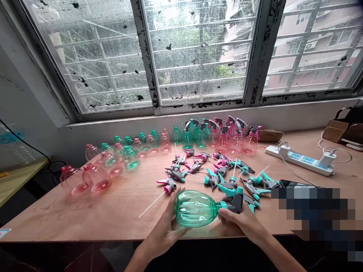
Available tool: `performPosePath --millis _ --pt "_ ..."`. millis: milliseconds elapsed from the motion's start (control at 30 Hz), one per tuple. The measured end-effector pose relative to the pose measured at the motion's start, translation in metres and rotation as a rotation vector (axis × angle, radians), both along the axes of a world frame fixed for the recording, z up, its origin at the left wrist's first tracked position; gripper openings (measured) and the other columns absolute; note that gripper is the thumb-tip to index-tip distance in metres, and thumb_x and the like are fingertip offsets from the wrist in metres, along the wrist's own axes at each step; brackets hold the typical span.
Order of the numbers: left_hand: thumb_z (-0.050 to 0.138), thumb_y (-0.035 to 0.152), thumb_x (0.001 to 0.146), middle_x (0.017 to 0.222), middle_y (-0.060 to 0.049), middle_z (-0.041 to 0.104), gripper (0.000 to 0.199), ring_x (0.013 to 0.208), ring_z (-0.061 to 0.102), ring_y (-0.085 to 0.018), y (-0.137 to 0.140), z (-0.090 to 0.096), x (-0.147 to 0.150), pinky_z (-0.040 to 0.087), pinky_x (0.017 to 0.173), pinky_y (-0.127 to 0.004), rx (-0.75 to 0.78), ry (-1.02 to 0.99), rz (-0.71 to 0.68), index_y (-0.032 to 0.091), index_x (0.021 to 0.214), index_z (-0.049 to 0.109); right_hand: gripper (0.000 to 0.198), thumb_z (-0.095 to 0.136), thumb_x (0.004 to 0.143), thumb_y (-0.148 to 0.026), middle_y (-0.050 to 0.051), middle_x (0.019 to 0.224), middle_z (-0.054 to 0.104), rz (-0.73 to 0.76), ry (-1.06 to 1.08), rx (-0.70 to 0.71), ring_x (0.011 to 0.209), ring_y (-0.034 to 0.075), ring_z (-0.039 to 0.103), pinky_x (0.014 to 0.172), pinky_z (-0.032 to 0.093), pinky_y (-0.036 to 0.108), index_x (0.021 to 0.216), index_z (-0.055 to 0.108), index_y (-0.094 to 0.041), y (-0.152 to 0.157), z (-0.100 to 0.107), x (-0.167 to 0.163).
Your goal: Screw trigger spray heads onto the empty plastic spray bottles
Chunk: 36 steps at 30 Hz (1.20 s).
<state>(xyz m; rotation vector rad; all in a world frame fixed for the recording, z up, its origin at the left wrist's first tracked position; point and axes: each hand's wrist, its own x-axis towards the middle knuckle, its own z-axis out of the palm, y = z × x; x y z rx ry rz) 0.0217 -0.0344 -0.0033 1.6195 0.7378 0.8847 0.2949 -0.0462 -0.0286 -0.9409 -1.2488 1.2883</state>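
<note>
A clear green spray bottle [195, 209] lies on its side in the air over the table's front edge, its base to the left and its trigger head to the right. My left hand [167, 226] is wrapped round the base end. At the neck, my right hand [244, 221] grips the teal collar below the grey and teal spray head [235, 200]. Just beyond my hands lie loose teal and grey spray heads [255, 185] and pink and grey ones [195, 164], some with thin white tubes. One pink head [169, 186] points its tube toward the front left.
Open pink bottles [96, 175] and green bottles [131, 156] stand at the left and back. Several bottles with spray heads [222, 141] line the wall. A white power strip [300, 160] with cords lies at the right, near a brown box [337, 130].
</note>
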Motion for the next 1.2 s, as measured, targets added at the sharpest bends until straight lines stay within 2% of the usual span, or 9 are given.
performPosePath --millis 167,333,500,600,800,900,1033,1133,1200 --pt "0.084 0.032 0.081 0.171 -0.006 0.014 0.115 0.152 0.029 -0.033 0.001 -0.003 -0.002 0.035 0.12 -0.046 -0.068 -0.037 -0.014 0.047 0.158 0.0 0.036 0.08 0.082 -0.052 0.0 0.06 0.069 0.008 -0.035 0.02 0.053 0.015 0.062 0.055 0.051 0.027 0.085 0.067 -0.018 0.0 -0.002 -0.001" --pt "0.079 0.039 0.085 0.17 -0.008 0.017 0.101 0.152 0.028 -0.034 0.001 0.001 -0.004 0.038 0.119 -0.047 -0.092 -0.091 -0.062 0.042 0.16 0.011 0.04 0.078 0.082 -0.053 0.003 0.057 0.068 -0.014 -0.097 0.052 0.055 0.017 0.063 0.057 0.05 0.029 0.068 0.067 -0.017 0.001 -0.006 0.0" --pt "0.073 0.03 0.091 0.171 -0.002 0.016 0.099 0.153 0.027 -0.031 -0.001 0.0 -0.003 0.033 0.122 -0.046 -0.069 -0.013 -0.026 0.049 0.158 0.001 0.034 0.076 0.085 -0.051 0.001 0.059 0.068 -0.011 -0.022 0.064 0.054 0.018 0.065 0.055 0.051 0.03 0.086 0.067 -0.019 0.001 -0.001 0.0" --pt "0.077 0.032 0.087 0.171 -0.003 0.011 0.106 0.155 0.021 -0.033 0.0 -0.001 -0.003 0.032 0.122 -0.048 -0.07 0.01 0.0 0.046 0.159 0.001 0.036 0.075 0.086 -0.053 0.0 0.057 0.065 -0.002 -0.039 0.068 0.052 0.017 0.064 0.052 0.05 0.028 0.078 0.064 -0.019 0.001 0.0 -0.001" --pt "0.077 0.037 0.087 0.169 -0.009 0.022 0.093 0.151 0.031 -0.034 0.003 0.001 -0.006 0.033 0.122 -0.048 -0.132 -0.046 -0.075 0.036 0.16 0.019 0.038 0.078 0.082 -0.054 -0.001 0.058 0.066 -0.008 -0.042 0.039 0.05 0.016 0.063 0.052 0.049 0.028 0.084 0.065 -0.019 0.002 -0.002 0.001" --pt "0.078 0.029 0.087 0.17 -0.005 0.019 0.102 0.154 0.025 -0.032 0.003 0.001 -0.004 0.031 0.123 -0.046 -0.087 0.005 -0.064 0.041 0.16 0.009 0.035 0.077 0.084 -0.051 -0.002 0.06 0.066 -0.023 -0.002 0.039 0.049 0.016 0.062 0.051 0.049 0.028 0.092 0.063 -0.02 0.002 -0.002 0.0" --pt "0.076 0.034 0.088 0.171 -0.006 0.016 0.108 0.153 0.028 -0.034 0.002 0.002 0.0 0.033 0.122 -0.048 -0.095 0.027 0.004 0.041 0.16 -0.004 0.034 0.078 0.083 -0.05 -0.003 0.057 0.064 -0.031 -0.007 0.039 0.048 0.015 0.06 0.051 0.048 0.028 0.089 0.064 -0.02 0.002 0.0 -0.001" --pt "0.085 0.04 0.077 0.168 -0.01 0.025 0.116 0.151 0.031 -0.037 0.002 0.007 0.001 0.035 0.121 -0.051 -0.147 -0.024 -0.005 0.035 0.162 0.006 0.035 0.079 0.082 -0.052 -0.002 0.055 0.065 -0.054 -0.031 0.036 0.049 0.015 0.059 0.052 0.047 0.028 0.083 0.066 -0.019 0.002 -0.001 -0.002" --pt "0.081 0.045 0.081 0.163 -0.013 0.037 0.101 0.149 0.034 -0.038 0.003 0.011 0.001 0.034 0.121 -0.052 -0.154 -0.052 -0.009 0.029 0.161 0.022 0.036 0.079 0.082 -0.052 -0.001 0.054 0.065 -0.042 -0.051 0.043 0.051 0.015 0.059 0.054 0.047 0.028 0.08 0.067 -0.019 0.002 -0.001 -0.001"
